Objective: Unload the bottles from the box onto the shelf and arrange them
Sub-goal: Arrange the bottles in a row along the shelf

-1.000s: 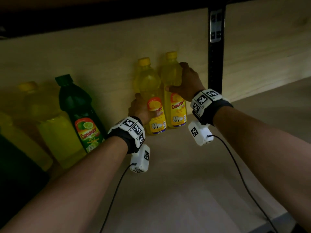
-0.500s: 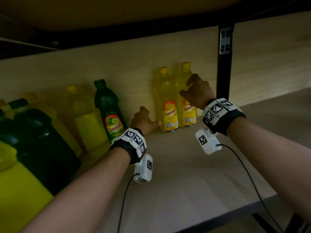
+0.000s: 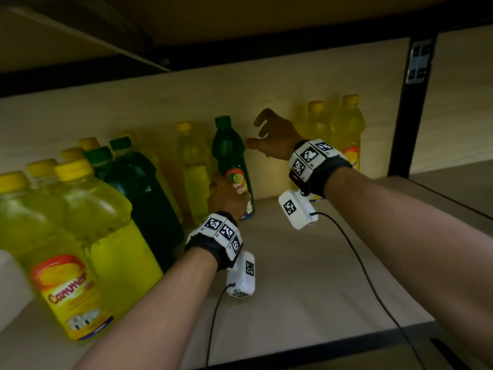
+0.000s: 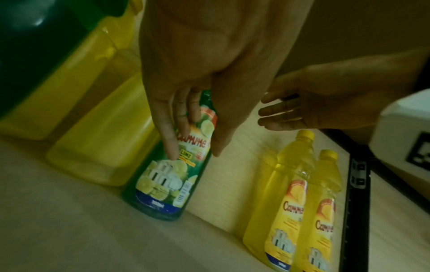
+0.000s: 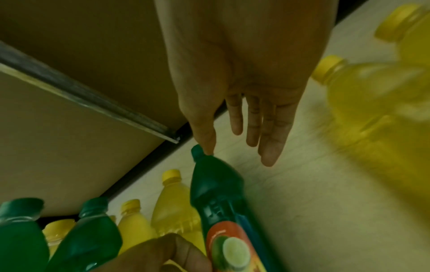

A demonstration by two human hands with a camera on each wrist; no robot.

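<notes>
A green lime bottle (image 3: 229, 153) stands upright against the shelf's back wall. My left hand (image 3: 229, 188) grips its labelled lower body, fingers on one side and thumb on the other (image 4: 194, 153). My right hand (image 3: 254, 132) hovers open just right of the bottle's shoulder, with its thumb tip near the green cap (image 5: 197, 150). Two yellow bottles (image 3: 346, 124) stand side by side at the right, untouched, partly hidden behind my right wrist. The box is out of view.
Several yellow and green bottles (image 3: 88, 209) crowd the shelf's left half, the nearest ones large and close. A black upright post (image 3: 408, 102) stands right of the yellow pair. The wooden shelf board (image 3: 306, 276) lies bare in front of my hands. Another shelf hangs low overhead.
Both hands let go of the two yellow bottles at the right and moved left. My left hand took hold of the green bottle, and my right hand opened beside its neck.
</notes>
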